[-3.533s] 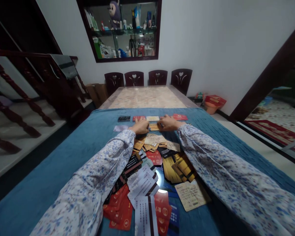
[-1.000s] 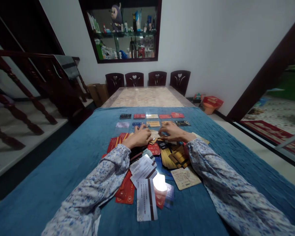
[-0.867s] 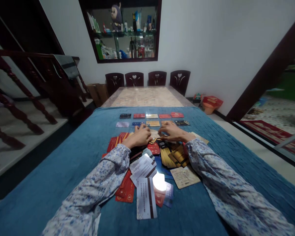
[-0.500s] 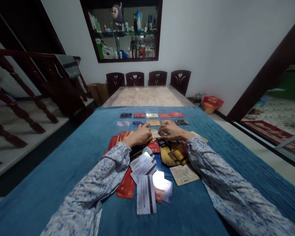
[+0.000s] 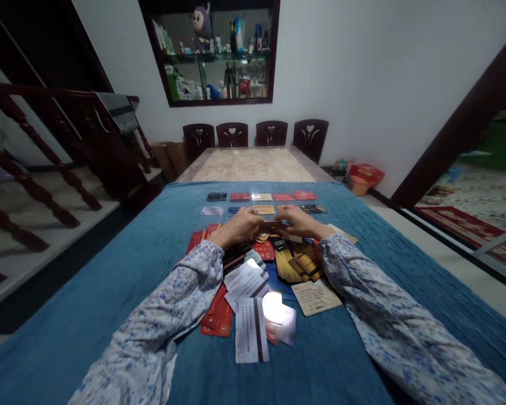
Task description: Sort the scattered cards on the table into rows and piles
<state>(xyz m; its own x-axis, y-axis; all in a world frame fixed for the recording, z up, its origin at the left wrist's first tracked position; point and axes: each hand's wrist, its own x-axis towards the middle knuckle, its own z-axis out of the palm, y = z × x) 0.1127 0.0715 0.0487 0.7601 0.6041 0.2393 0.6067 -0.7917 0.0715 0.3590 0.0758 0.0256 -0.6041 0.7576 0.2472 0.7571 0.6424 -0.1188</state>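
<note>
A loose heap of plastic cards (image 5: 253, 287), red, gold, black and white, lies on a blue cloth (image 5: 109, 292) in front of me. Beyond the heap two short rows of cards (image 5: 261, 197) are laid out flat. My left hand (image 5: 239, 226) and my right hand (image 5: 300, 222) meet above the far edge of the heap. Between them they pinch a dark gold card (image 5: 271, 226), lifted just off the pile. Both arms wear sleeves with a blue floral print.
Past the blue cloth the bare marble tabletop (image 5: 248, 165) runs to several dark chairs (image 5: 255, 134) against the wall. A wooden stair rail (image 5: 34, 146) stands at the left. A glass wall cabinet (image 5: 213, 53) hangs above the chairs.
My hands drew back from the laid-out rows to the heap. They fingered the top cards, then lifted one card between them.
</note>
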